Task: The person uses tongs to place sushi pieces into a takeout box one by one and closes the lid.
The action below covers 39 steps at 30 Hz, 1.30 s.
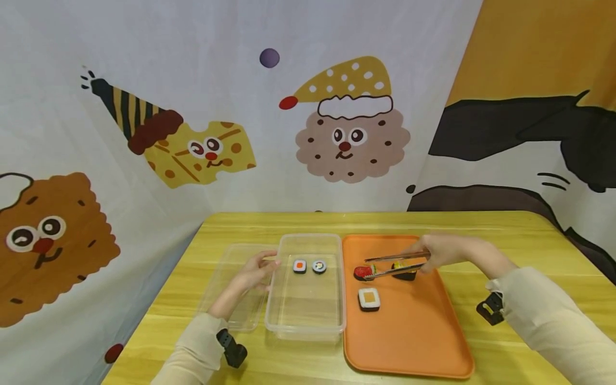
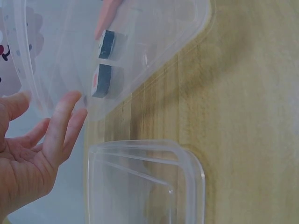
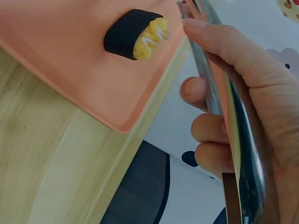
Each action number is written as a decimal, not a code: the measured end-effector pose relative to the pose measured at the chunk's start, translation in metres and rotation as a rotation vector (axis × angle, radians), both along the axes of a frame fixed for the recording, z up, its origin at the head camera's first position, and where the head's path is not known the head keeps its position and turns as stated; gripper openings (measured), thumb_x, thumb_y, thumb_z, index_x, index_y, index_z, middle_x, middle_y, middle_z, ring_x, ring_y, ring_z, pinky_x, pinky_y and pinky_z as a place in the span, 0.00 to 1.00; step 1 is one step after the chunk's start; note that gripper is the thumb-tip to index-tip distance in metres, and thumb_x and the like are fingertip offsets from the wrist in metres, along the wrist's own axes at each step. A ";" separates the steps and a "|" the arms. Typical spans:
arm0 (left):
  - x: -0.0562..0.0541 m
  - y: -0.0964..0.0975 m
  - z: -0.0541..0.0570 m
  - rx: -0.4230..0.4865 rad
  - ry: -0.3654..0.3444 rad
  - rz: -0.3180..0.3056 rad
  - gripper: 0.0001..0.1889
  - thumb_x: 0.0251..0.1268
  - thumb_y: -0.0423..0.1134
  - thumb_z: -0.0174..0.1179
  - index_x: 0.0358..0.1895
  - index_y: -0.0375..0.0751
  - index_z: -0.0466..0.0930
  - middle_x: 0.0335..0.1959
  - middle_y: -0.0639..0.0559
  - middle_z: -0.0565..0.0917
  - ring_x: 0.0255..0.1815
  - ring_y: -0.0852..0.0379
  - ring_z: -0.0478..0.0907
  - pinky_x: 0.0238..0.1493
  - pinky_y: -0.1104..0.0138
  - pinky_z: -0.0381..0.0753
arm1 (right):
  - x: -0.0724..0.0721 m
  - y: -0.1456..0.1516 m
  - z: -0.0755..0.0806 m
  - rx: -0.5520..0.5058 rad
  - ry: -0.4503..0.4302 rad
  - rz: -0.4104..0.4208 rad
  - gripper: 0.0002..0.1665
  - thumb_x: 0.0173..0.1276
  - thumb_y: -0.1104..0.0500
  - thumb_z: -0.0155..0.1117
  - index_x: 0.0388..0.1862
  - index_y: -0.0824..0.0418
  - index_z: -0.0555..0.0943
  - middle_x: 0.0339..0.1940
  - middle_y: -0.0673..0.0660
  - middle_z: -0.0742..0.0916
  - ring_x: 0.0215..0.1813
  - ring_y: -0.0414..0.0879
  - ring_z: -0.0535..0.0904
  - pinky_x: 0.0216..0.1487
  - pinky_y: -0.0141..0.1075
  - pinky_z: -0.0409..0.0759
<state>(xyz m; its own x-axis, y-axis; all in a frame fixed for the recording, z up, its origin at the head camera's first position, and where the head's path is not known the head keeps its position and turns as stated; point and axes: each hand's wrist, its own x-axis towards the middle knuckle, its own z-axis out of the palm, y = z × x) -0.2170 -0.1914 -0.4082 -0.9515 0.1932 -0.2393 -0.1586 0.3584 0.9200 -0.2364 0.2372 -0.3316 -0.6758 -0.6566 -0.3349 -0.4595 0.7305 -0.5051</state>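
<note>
Shiny metal tongs point(image 3: 251, 186), smooth clear-plastic box point(image 1: 308, 310), matt plastic tray point(image 1: 409, 337), wood-grained table point(image 1: 289, 369)

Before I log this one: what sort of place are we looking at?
Probably an indoor tabletop set staged for recording, not a working kitchen: a cartoon-printed backdrop stands behind a wood-grain table, and toy-like sushi pieces lie on an orange tray and in a clear box.

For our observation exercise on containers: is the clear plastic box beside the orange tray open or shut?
Open: the clear box has no cover on its rim; a clear lid lies beside it on the table.
</note>
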 end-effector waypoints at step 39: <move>0.000 -0.001 0.000 0.019 0.009 -0.028 0.26 0.70 0.40 0.48 0.68 0.38 0.56 0.62 0.31 0.66 0.61 0.35 0.66 0.34 0.60 0.85 | 0.009 -0.009 0.012 0.065 0.070 -0.047 0.30 0.62 0.53 0.62 0.62 0.62 0.70 0.30 0.55 0.86 0.08 0.34 0.60 0.10 0.25 0.65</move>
<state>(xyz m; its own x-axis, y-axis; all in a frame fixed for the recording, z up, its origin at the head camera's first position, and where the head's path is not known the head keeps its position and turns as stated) -0.2168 -0.1926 -0.4079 -0.9476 0.2245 -0.2271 -0.1408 0.3448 0.9281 -0.2273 0.2286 -0.3197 -0.7288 -0.6020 -0.3262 -0.4563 0.7823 -0.4241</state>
